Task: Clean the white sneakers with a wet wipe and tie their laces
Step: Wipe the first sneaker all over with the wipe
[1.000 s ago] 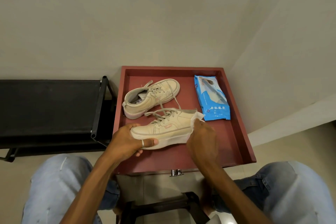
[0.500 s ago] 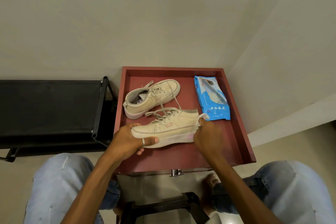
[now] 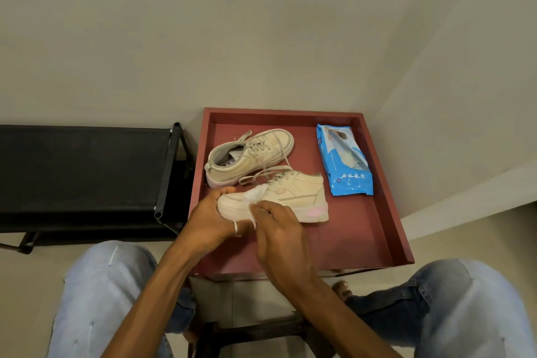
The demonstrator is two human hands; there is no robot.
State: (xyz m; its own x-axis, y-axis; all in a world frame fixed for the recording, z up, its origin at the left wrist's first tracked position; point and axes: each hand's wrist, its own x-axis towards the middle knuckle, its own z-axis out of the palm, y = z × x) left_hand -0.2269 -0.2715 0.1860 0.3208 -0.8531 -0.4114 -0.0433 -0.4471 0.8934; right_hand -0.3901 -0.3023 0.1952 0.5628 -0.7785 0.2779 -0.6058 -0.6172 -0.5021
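While the left hand (image 3: pixel 212 218) grips the toe of the near sneaker (image 3: pixel 293 195), fingers curled round it, the right hand (image 3: pixel 279 229) pinches the wet wipe (image 3: pixel 255 193) against that toe. Both sneakers lie on the red tabletop (image 3: pixel 357 235) left of the blue wipe pack (image 3: pixel 343 160), with the far sneaker (image 3: pixel 252 154) further from it. Wiping is in hand and the laces look untied. Next, I judge, the wipe should run along the sidewall toward the pack.
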